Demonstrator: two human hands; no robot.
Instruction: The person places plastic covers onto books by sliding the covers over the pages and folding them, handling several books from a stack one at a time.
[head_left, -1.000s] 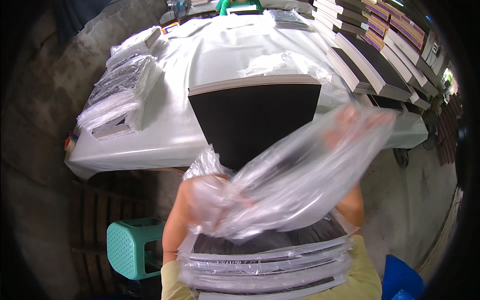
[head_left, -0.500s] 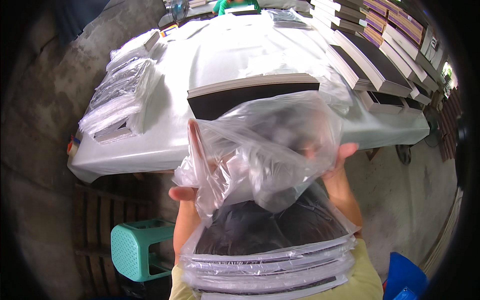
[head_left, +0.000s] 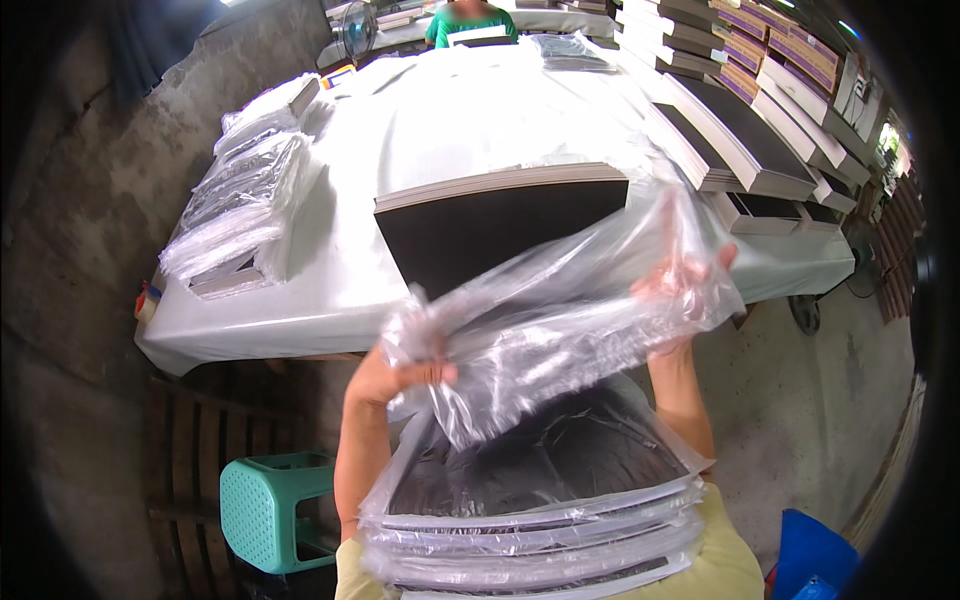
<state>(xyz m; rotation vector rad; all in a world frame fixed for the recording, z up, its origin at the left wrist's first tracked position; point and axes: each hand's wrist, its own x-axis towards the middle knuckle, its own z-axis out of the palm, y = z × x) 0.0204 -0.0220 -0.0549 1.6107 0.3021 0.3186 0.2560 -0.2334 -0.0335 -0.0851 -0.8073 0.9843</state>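
A clear plastic bag stretches slantwise between my two hands. My left hand is closed on its left end, with the thumb pressed over the film. At the other end my right hand has its fingers spread under the film and its thumb apart. Just beyond the bag, a stack of black boards with pale edges rests at the table's near side. Close to my body lies a stack of black boards wrapped in clear plastic, its top partly hidden by the bag.
Plastic-wrapped stacks lie along the left of the white-covered table. Black-topped stacks crowd the right side. A green stool stands at lower left, and a blue object at lower right. A person in green sits at the far end.
The bag has swung from bunched and raised to a lower, slanted stretch, showing more of the board stack behind. My left hand has closed on it; my right has moved slightly right.
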